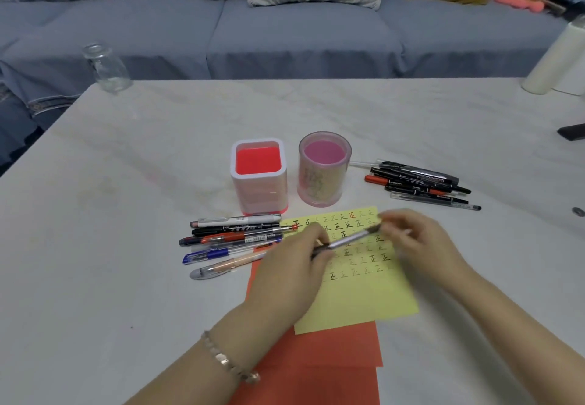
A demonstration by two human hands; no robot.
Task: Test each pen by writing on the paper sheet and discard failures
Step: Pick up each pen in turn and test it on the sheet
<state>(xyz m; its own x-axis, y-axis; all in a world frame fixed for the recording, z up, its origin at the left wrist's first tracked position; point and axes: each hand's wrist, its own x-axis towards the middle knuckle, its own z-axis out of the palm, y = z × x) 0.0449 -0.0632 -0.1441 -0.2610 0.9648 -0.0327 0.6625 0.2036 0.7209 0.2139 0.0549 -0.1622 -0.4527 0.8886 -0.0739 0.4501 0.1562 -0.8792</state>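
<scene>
head view: pen [348, 240] held over yellow paper [364, 303], which lies on red sheets [332, 351] on the bench [126, 183]. left hand [294, 265] grips the pen's near end, right hand [418, 240] (blurred) pinches its far end. pen pile [234, 236] left of the paper, second pile [421, 183] right of the pink cup [324, 170]. red holder [259, 173] beside the cup.

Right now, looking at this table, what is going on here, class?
A person holds one pen over the yellow sheet. The left hand grips its near end, and the right hand, blurred, pinches the far end. The sheet already carries rows of test marks. The left pile of pens lies beside the sheet, in front of the red holder. The right pile lies beside the pink holder. Neither holder shows pens.
</scene>
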